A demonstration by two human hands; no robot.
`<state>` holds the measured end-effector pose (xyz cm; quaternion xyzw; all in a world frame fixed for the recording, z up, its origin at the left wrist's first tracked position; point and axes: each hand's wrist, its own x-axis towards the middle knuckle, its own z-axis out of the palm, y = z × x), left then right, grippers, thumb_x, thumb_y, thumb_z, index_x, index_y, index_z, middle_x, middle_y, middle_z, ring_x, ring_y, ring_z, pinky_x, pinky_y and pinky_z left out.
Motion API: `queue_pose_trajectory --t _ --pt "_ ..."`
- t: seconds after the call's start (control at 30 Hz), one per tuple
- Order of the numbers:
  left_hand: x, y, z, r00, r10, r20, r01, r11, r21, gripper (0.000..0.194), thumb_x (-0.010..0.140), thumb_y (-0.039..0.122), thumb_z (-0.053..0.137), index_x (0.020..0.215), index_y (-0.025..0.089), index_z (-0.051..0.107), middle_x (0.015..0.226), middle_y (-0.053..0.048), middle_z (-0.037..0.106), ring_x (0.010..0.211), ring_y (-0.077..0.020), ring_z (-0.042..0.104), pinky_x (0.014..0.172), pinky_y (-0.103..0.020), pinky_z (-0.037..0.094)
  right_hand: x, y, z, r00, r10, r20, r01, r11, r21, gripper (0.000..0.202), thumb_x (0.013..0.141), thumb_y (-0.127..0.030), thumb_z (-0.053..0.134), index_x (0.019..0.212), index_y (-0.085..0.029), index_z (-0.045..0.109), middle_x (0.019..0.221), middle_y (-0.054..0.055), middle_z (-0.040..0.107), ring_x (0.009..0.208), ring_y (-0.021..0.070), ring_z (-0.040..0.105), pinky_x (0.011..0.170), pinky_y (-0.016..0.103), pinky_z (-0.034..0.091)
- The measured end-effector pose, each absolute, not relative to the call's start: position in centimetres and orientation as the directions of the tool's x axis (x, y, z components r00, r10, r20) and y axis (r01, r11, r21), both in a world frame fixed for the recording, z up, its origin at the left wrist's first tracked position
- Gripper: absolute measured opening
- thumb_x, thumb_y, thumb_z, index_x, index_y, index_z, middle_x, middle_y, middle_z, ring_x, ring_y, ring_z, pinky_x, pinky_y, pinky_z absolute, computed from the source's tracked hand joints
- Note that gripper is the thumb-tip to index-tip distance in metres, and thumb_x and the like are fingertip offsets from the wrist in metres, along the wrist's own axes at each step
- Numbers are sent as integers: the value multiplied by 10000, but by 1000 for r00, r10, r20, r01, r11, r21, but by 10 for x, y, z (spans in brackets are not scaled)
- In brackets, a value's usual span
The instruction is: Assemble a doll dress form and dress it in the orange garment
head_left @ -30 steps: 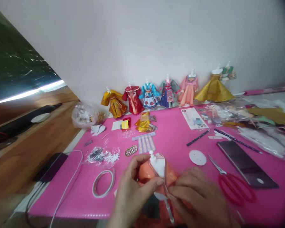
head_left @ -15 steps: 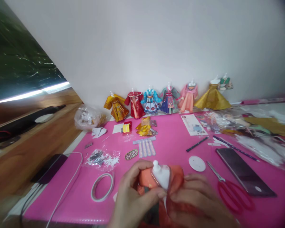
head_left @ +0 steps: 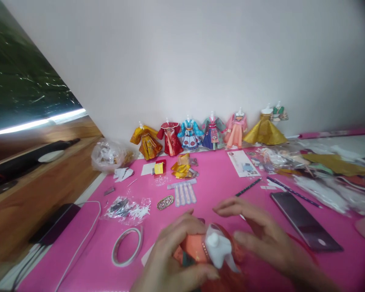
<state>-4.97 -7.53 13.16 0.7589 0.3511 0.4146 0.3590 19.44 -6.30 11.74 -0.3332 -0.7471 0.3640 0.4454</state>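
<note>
Low in the head view, my left hand (head_left: 176, 251) is wrapped round a small white doll torso (head_left: 219, 252) dressed in an orange garment (head_left: 194, 248). A row of beads edges the garment's collar, and a strip of sheer white cloth hangs at the chest. The torso leans toward the camera. My right hand (head_left: 258, 233) hovers beside the doll's right side with fingers apart; its thumb is close to the orange cloth, and whether it touches I cannot tell. The lower part of the garment is blurred and partly cut off by the frame.
Dressed doll torsos, among them a red one (head_left: 170, 138), line the wall. A tape roll (head_left: 114, 251), a bag of white bits (head_left: 141, 211) and an oval beaded piece (head_left: 165, 202) lie left. A phone (head_left: 304, 221), pencils and plastic-wrapped fabrics (head_left: 322, 190) are on the right.
My right hand has let go of the orange garment and lifted up, its fingers spreading. The doll has tilted toward me in my left hand. The right hand now covers the white disc and most of the scissors.
</note>
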Motion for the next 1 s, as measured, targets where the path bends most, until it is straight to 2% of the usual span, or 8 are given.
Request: queue_pose_trajectory --t 0.13,0.23,0.3,0.43,0.57,0.73,0.87,1.0 --pt "-47 -73 141 396 856 332 269 -454 849 380 726 413 831 1042 325 639 965 40 686 872 -161 635 802 -258 475 184 -78 117 -317 898 307 334 408 -850 506 728 -248 791 1171 -315 555 1218 19 626 1150 227 604 923 324 524" --pt "-45 -71 140 366 878 308 269 -417 868 374 719 408 839 1018 298 642 926 31 673 820 -164 622 712 -254 463 173 -84 114 -234 918 321 412 393 -822 340 723 -194 754 1001 -260 569 1095 26 644 1010 218 639 796 316 527" --pt "-44 -70 137 366 884 292 258 -397 881 379 719 401 840 1020 288 639 925 27 670 821 -170 621 714 -264 460 167 -84 112 -218 895 388 411 445 -795 156 787 -123 642 856 -241 566 946 1 651 884 174 641 734 289 498" --pt "-42 -69 137 389 880 271 257 -387 886 361 729 346 842 1020 288 636 932 32 662 834 -165 612 746 -267 457 164 -81 112 -92 830 550 412 535 -738 143 869 -124 559 770 -227 568 769 -28 632 721 132 611 665 267 451" --pt "-32 -62 150 387 857 340 234 -448 863 363 738 316 839 1036 292 634 946 33 657 857 -160 601 761 -256 458 170 -79 128 8 748 663 508 568 -647 116 879 -157 614 793 -230 589 758 -29 664 728 141 625 686 272 450" --pt "-9 -35 154 313 837 449 238 -527 816 368 730 353 841 1023 255 641 944 9 660 836 -175 610 737 -263 458 183 -68 148 18 639 769 659 571 -490 92 892 -179 630 816 -231 622 734 -17 681 684 155 621 659 287 445" --pt "8 -9 133 230 873 429 292 -483 825 412 703 405 848 1001 219 633 936 -16 673 871 -209 619 767 -297 461 190 -50 139 -31 634 773 732 541 -414 84 916 -190 606 850 -226 645 725 10 677 678 174 616 667 321 451" --pt "13 4 116 180 898 401 254 -436 863 475 672 438 860 1004 210 607 966 -30 671 909 -225 614 814 -321 461 190 -37 120 -86 612 786 709 593 -383 94 916 -166 596 869 -218 658 749 30 684 718 188 624 686 347 470"
